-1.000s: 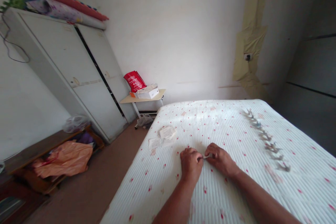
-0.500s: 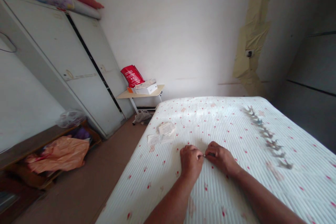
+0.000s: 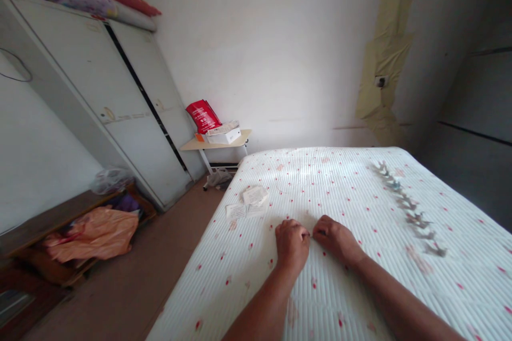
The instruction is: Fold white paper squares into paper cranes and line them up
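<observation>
Low over the bed, my left hand (image 3: 293,242) has its fingers curled in a pinch. My right hand (image 3: 336,237) faces it a small gap away, its fingers bent and pressed together. Whatever they hold is hidden or too small to make out. Beyond my left hand lie several printed paper pieces (image 3: 255,195), partly overlapping. To the right, a slanting row of small folded paper figures (image 3: 408,201), which look like cranes, runs along the bed. Beneath both hands is the white ribbed bed cover (image 3: 340,298) with small red marks.
A small side table (image 3: 192,145) by the far wall carries a red bag (image 3: 202,115) and a white box (image 3: 226,136). A grey cabinet (image 3: 80,64) stands at the left. An orange plastic bag (image 3: 94,234) rests on a low wooden shelf (image 3: 44,218).
A tiny pale thing showed between my fingertips before and is now out of sight. My fingertips are slightly further apart. The view has shifted a little.
</observation>
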Available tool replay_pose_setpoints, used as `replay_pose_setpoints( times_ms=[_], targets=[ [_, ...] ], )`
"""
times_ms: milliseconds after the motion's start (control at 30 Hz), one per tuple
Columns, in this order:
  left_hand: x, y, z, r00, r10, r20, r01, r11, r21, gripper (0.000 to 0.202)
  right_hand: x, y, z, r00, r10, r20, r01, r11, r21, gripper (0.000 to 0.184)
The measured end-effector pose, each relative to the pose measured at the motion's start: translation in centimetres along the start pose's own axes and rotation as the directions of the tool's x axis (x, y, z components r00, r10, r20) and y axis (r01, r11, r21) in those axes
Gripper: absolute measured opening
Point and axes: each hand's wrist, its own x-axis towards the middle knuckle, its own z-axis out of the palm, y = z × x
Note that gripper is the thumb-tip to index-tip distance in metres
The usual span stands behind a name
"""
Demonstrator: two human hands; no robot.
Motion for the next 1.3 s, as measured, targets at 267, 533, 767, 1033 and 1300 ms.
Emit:
replay_pose_setpoints(
  times_ms=[267, 533, 767, 1033, 1300],
  targets=[
    [-0.1, 0.2, 0.2, 1.0, -0.029, -0.011, 0.03, 0.997, 0.067, 0.012, 0.5, -0.3, 0.2, 0.996, 0.085, 0.018, -0.082, 0.99, -0.118, 0.02],
    [-0.1, 0.4, 0.4, 0.998, -0.054, -0.021, 0.056, 0.99, 0.129, 0.013, 0.9, -0.4, 0.4, 0.993, 0.111, 0.047, -0.099, 0.974, -0.202, 0.021],
    [0.1, 0.7, 0.1, 0.994, -0.112, -0.015, 0.113, 0.982, 0.151, 0.012, 1.2, -0.3, 0.5, 0.989, 0.135, 0.052, -0.122, 0.972, -0.202, 0.02],
    [0.3, 1.1, -0.2, 0.99, -0.142, 0.015, 0.137, 0.975, 0.175, 0.013, 1.3, -0.7, 0.3, 0.984, 0.167, 0.061, -0.152, 0.97, -0.192, 0.019],
    [0.4, 0.8, -0.1, 0.986, -0.163, 0.023, 0.159, 0.978, 0.134, 0.009, 1.3, -0.8, 0.3, 0.978, 0.204, 0.038, -0.197, 0.971, -0.137, 0.014]
  ],
)
